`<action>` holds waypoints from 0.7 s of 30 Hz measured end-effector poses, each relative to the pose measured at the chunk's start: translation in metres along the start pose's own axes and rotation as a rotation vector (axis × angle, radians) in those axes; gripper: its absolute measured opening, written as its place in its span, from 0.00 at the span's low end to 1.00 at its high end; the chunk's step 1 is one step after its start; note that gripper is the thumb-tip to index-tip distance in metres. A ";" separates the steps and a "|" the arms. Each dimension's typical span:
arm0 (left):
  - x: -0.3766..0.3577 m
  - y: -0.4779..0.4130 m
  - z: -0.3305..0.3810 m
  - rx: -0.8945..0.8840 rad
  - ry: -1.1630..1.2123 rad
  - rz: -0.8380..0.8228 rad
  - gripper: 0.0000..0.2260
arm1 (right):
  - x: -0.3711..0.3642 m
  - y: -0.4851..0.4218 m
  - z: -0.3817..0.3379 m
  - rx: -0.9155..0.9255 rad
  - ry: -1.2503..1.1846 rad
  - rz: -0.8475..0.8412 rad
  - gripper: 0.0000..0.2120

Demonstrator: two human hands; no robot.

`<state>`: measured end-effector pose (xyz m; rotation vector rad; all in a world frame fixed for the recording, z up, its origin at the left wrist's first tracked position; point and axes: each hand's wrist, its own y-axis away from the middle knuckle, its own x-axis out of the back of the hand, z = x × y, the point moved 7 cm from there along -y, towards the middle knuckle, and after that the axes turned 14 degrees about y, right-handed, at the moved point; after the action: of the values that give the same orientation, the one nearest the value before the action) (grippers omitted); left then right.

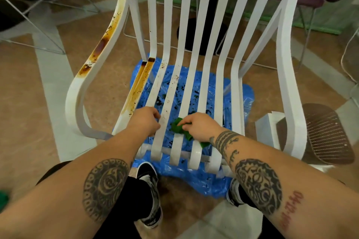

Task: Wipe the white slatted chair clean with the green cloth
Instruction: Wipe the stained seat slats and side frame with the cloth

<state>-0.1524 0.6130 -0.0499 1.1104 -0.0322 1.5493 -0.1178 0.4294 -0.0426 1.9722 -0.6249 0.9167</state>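
The white slatted chair (pixel 196 58) stands in front of me, its seat slats running toward me. Brown-orange stains streak its left armrest (pixel 103 42) and the leftmost seat slat (pixel 138 85); dark specks dot the slats beside it. My right hand (pixel 200 126) is closed on the bunched green cloth (pixel 179 127), pressing it on a middle slat near the seat's front edge. My left hand (pixel 144 121) grips the front of a left slat, fingers curled around it.
A blue plastic sheet (pixel 246 93) littered with dark crumbs lies on the floor under the chair. My two shoes (pixel 149 194) stand at its front edge. A brown wire-mesh seat (pixel 326 132) sits at the right, metal-framed furniture behind and left.
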 end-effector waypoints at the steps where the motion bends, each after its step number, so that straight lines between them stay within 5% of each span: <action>1: 0.000 0.000 -0.001 -0.008 0.009 0.003 0.08 | 0.005 -0.003 0.005 -0.035 -0.062 0.069 0.14; 6: -0.003 -0.006 -0.007 -0.049 0.026 0.031 0.10 | -0.008 -0.009 0.007 -0.092 -0.026 0.186 0.16; 21: -0.004 -0.003 -0.009 -0.037 0.046 0.053 0.09 | -0.041 0.038 -0.018 0.160 0.247 0.017 0.17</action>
<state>-0.1564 0.6157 -0.0591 1.0524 -0.0597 1.6150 -0.1760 0.4284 -0.0504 1.9528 -0.4386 1.2309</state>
